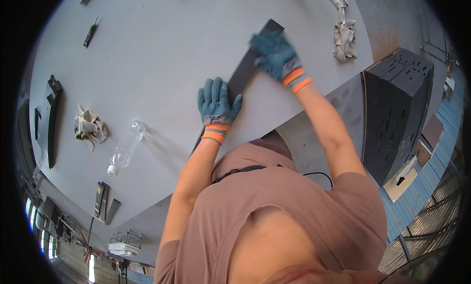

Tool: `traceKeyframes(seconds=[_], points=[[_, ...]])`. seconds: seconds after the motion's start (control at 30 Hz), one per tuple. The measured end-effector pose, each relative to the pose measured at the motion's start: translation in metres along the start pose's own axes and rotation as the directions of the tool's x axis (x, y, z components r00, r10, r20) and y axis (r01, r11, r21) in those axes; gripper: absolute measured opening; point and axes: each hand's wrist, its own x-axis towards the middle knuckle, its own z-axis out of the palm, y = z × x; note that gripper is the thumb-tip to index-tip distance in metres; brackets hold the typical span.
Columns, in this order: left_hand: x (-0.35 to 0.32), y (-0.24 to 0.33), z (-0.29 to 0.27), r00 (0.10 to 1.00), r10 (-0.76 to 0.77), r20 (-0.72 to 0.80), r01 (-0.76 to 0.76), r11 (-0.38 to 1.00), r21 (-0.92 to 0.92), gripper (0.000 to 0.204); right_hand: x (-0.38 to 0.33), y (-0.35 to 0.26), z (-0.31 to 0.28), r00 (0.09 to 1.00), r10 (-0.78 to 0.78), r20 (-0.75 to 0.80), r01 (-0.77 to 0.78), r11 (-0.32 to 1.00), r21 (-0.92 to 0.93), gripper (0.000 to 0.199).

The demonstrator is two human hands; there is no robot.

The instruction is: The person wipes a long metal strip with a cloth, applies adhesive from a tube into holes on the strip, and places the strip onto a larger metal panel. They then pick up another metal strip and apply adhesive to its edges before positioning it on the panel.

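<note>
A long dark grey bar lies slantwise on the light grey table. My left hand, in a blue-green coated work glove with an orange cuff, lies flat across the bar's nearer part, fingers stretched and thumb apart. Part of the bar is hidden under it, and a dark edge shows again beside the wrist. Toward the far end, my right hand, gloved alike, rests over the bar. Motion smears its fingers, so their grip and anything beneath them cannot be made out.
A clear plastic bottle lies left of my left hand beside a crumpled cloth. Dark strips and a small black-handled tool are farther left. More cloths lie far right. A large dark stack stands off the table's right edge.
</note>
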Motion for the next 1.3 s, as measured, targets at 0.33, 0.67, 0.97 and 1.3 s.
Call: traceKeyframes(seconds=[0.33, 0.67, 0.97, 1.3], points=[[-0.004, 0.001, 0.000, 1.000, -0.022, -0.010, 0.021, 1.000, -0.005, 0.056, -0.007, 0.052, -0.010, 0.945, 0.309, -0.105, -0.324, 0.927, -0.188, 0.053], [-0.001, -0.001, 0.000, 0.999, -0.015, -0.032, 0.015, 1.000, -0.020, 0.057, 0.207, 0.006, 0.027, 0.773, 0.597, -0.216, -0.525, 0.792, 0.311, 0.049], [0.001, 0.000, -0.005, 0.999, -0.043, -0.015, 0.042, 0.998, -0.043, 0.054, 0.331, -0.020, 0.045, 0.787, 0.616, -0.034, -0.610, 0.786, 0.106, 0.054], [0.005, -0.004, -0.006, 0.997, -0.067, -0.036, 0.064, 0.993, -0.096, 0.053, 0.434, -0.016, 0.065, 0.898, 0.421, -0.130, -0.418, 0.907, 0.050, 0.059]])
